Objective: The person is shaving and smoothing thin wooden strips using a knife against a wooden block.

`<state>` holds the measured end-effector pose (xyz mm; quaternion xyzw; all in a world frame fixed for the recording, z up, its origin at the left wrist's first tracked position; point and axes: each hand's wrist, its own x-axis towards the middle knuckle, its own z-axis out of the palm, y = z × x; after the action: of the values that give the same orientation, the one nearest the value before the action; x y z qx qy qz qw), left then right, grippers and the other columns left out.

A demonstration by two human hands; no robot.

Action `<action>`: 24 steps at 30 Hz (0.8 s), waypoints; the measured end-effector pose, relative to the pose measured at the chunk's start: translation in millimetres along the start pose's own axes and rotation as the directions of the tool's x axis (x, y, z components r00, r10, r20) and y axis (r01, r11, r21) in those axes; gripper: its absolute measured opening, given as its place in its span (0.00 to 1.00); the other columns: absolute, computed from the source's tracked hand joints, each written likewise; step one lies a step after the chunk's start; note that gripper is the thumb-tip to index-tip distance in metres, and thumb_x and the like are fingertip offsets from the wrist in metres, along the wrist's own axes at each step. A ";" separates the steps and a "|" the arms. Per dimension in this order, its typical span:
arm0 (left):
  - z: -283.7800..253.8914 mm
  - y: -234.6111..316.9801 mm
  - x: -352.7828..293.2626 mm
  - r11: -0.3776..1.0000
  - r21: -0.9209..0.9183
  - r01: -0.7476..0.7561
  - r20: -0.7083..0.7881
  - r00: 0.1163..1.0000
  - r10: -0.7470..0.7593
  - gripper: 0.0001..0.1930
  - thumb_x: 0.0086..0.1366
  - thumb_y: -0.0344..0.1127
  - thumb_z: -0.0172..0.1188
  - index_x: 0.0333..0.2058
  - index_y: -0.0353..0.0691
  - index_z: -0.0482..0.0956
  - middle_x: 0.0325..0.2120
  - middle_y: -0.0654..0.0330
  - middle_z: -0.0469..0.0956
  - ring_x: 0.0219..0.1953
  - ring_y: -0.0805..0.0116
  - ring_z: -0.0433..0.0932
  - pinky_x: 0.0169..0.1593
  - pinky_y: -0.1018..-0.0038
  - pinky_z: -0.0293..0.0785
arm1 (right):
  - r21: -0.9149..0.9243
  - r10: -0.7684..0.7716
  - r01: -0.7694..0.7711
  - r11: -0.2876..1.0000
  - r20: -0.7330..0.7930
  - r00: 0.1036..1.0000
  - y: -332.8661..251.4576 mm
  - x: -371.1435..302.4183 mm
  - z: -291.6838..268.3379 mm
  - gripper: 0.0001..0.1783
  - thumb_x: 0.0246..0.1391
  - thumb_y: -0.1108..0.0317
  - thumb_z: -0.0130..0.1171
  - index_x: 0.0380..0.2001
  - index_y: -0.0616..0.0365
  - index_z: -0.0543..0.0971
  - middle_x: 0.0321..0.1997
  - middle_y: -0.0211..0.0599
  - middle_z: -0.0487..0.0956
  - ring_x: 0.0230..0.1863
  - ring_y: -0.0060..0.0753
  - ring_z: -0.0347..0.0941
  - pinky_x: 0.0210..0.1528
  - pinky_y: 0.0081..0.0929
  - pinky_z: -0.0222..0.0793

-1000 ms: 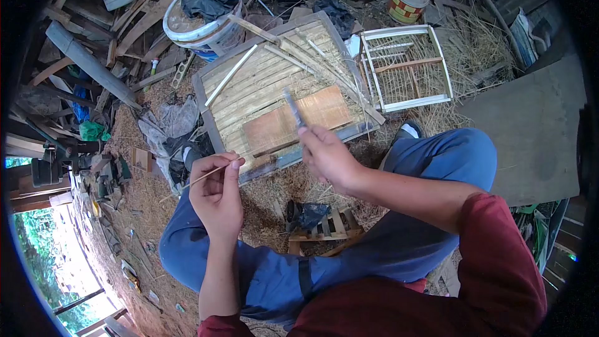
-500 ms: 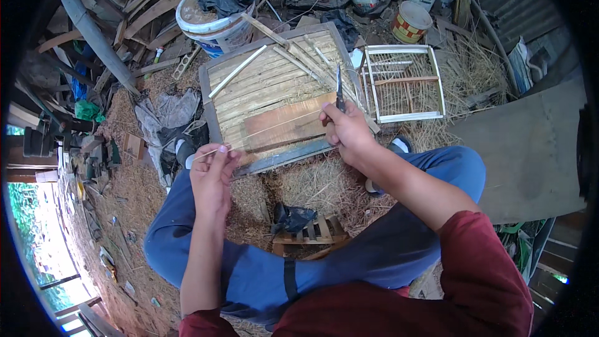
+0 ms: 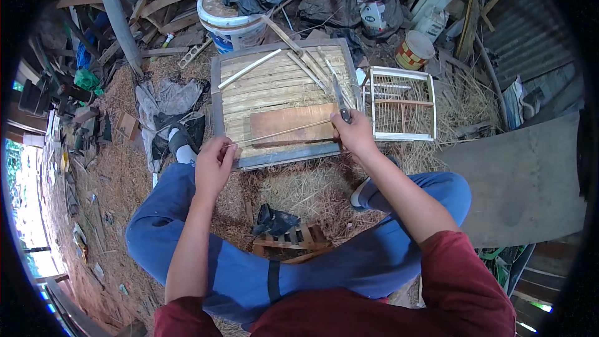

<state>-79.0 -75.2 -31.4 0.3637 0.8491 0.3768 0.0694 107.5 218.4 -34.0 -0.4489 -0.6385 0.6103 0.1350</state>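
Observation:
My left hand (image 3: 214, 161) pinches one end of a thin wooden stick (image 3: 287, 132). The stick slants up to the right, over a reddish-brown board (image 3: 268, 123). My right hand (image 3: 354, 133) is closed round the dark handle of a knife (image 3: 339, 95), whose blade points up and away from me. The stick's other end reaches the fingers of that hand; whether they grip it too is hard to see. Beneath both hands lies a slatted wooden panel (image 3: 240, 97) with a grey frame, which carries the board.
Loose wooden strips (image 3: 306, 68) and a white strip (image 3: 249, 68) lie on the panel. Right of it stands a small barred frame (image 3: 402, 136). Behind are a white bucket (image 3: 215, 19) and a red-and-yellow tub (image 3: 415, 48). A flat grey sheet (image 3: 511, 181) lies at right.
My right hand has come down with the knife, nearer the board. The left hand still holds the stick. The whole view has shifted a little.

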 end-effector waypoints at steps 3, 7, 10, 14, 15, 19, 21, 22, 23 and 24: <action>-3.4 -0.3 0.2 0.996 0.078 -0.035 0.015 0.999 0.034 0.08 0.72 0.35 0.62 0.36 0.35 0.79 0.29 0.49 0.77 0.32 0.49 0.79 0.37 0.58 0.72 | -0.057 -0.004 0.005 0.998 0.007 1.000 -2.8 2.5 0.7 0.15 0.69 0.59 0.62 0.39 0.60 0.75 0.19 0.27 0.74 0.13 0.18 0.63 0.14 0.23 0.56; -2.7 -6.7 -0.8 0.998 0.050 -0.026 -0.008 1.000 0.026 0.10 0.73 0.37 0.59 0.38 0.35 0.79 0.30 0.46 0.78 0.34 0.44 0.78 0.40 0.55 0.73 | -0.002 -0.196 0.196 0.981 -0.042 0.980 15.4 5.6 -3.2 0.15 0.75 0.58 0.52 0.46 0.62 0.75 0.20 0.30 0.73 0.16 0.22 0.68 0.17 0.27 0.61; -5.0 -11.4 2.8 0.998 -0.009 0.064 0.061 0.996 -0.063 0.11 0.74 0.38 0.58 0.39 0.34 0.78 0.31 0.45 0.80 0.35 0.44 0.80 0.40 0.56 0.73 | 0.027 -0.192 0.192 0.981 0.023 0.981 4.1 -30.6 -4.6 0.15 0.76 0.58 0.50 0.48 0.60 0.75 0.20 0.29 0.72 0.14 0.22 0.65 0.17 0.27 0.60; -14.1 -15.0 4.6 0.993 -0.082 0.084 0.176 0.982 -0.069 0.11 0.75 0.38 0.56 0.40 0.34 0.79 0.31 0.45 0.81 0.36 0.45 0.81 0.41 0.58 0.75 | 0.016 -0.275 0.276 0.961 -0.036 0.961 32.7 -54.2 5.8 0.12 0.77 0.60 0.50 0.48 0.58 0.73 0.24 0.23 0.69 0.22 0.15 0.62 0.23 0.20 0.59; -16.0 -17.1 5.0 0.991 -0.113 0.068 0.206 0.978 -0.044 0.11 0.75 0.38 0.56 0.40 0.35 0.79 0.30 0.46 0.81 0.35 0.46 0.81 0.41 0.59 0.75 | -0.054 -0.194 0.192 0.980 -0.031 0.980 35.0 -61.0 5.7 0.15 0.77 0.58 0.50 0.49 0.60 0.75 0.25 0.27 0.72 0.27 0.19 0.68 0.31 0.25 0.65; -16.8 -26.4 2.2 0.991 -0.128 0.047 0.246 0.969 -0.014 0.12 0.76 0.39 0.56 0.40 0.35 0.80 0.30 0.48 0.82 0.34 0.51 0.82 0.41 0.61 0.76 | -0.041 -0.191 0.189 0.981 -0.060 0.980 57.7 -51.9 10.9 0.16 0.76 0.57 0.50 0.48 0.61 0.75 0.25 0.34 0.74 0.27 0.26 0.71 0.32 0.31 0.68; -18.1 -34.6 0.0 0.983 -0.119 0.142 0.312 0.945 -0.099 0.13 0.76 0.40 0.56 0.40 0.34 0.80 0.30 0.50 0.83 0.33 0.55 0.82 0.40 0.63 0.76 | -0.145 -0.226 0.212 0.967 -0.088 0.970 62.6 -50.2 11.8 0.17 0.75 0.57 0.51 0.47 0.62 0.75 0.26 0.39 0.76 0.27 0.33 0.73 0.34 0.35 0.69; -19.6 -35.5 -0.1 0.982 -0.120 0.145 0.312 0.945 -0.102 0.13 0.76 0.40 0.56 0.40 0.34 0.80 0.30 0.50 0.83 0.33 0.55 0.82 0.40 0.63 0.76 | -0.250 -0.264 0.229 0.941 -0.117 0.957 63.0 -50.1 11.8 0.17 0.75 0.56 0.51 0.46 0.62 0.75 0.26 0.45 0.77 0.28 0.40 0.76 0.35 0.39 0.70; -21.3 -36.4 -0.1 0.979 -0.123 0.162 0.321 0.940 -0.116 0.13 0.76 0.40 0.56 0.40 0.35 0.80 0.29 0.51 0.82 0.32 0.58 0.82 0.40 0.64 0.76 | -0.252 -0.264 0.229 0.940 -0.116 0.958 63.6 -50.6 10.9 0.17 0.75 0.56 0.51 0.46 0.62 0.75 0.26 0.45 0.77 0.28 0.40 0.76 0.35 0.39 0.70; -22.5 -37.1 0.1 0.976 -0.126 0.179 0.331 0.935 -0.129 0.13 0.76 0.40 0.57 0.40 0.35 0.80 0.29 0.51 0.82 0.31 0.61 0.81 0.39 0.65 0.75 | -0.320 -0.294 0.240 0.917 -0.131 0.947 64.3 -51.6 9.2 0.17 0.74 0.56 0.51 0.46 0.62 0.75 0.27 0.50 0.78 0.29 0.48 0.77 0.36 0.42 0.71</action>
<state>-108.9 -105.1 -41.2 0.3458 0.8208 0.3705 0.2636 156.1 164.7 -74.6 -0.4246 -0.7645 0.4401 0.2039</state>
